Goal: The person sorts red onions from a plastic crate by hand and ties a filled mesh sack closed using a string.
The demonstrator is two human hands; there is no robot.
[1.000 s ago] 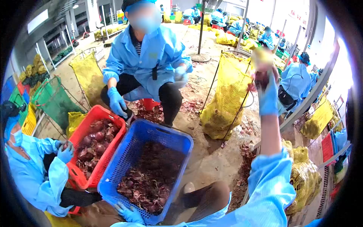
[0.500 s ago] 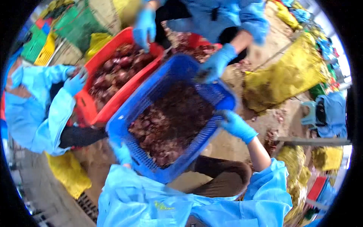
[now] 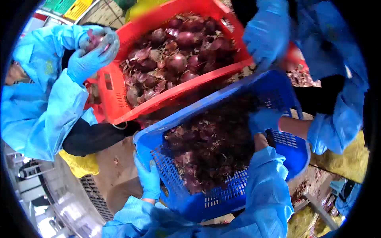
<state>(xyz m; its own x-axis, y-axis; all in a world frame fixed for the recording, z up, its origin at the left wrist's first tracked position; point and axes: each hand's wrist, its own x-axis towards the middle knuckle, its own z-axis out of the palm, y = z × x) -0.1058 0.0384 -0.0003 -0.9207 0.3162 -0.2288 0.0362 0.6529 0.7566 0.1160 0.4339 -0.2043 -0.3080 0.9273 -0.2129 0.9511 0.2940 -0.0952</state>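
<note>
My left hand (image 3: 148, 178), in a blue glove, grips the near left end of a blue plastic crate (image 3: 162, 125), with the thumb apart from the fingers. Red onions (image 3: 198, 158) with loose dry skins lie in the crate, partly in shadow. My right forearm (image 3: 268, 182) reaches over the near side into the crate. The right hand itself is hidden around a co-worker's blue glove (image 3: 264, 120), so its fingers do not show. That co-worker's arm comes in from the right.
A red crate (image 3: 174, 94) of red onions stands just beyond the blue one. At left, a co-worker's gloved hands (image 3: 93, 53) hold an onion. Another gloved hand (image 3: 268, 33) hangs by the red crate's right end. A yellow sack (image 3: 81, 163) lies on the floor.
The view has shifted, and the crates now appear larger. My right hand has left the blue crate's right rim and gone inside. A co-worker's hand has also moved from the rim into it.
</note>
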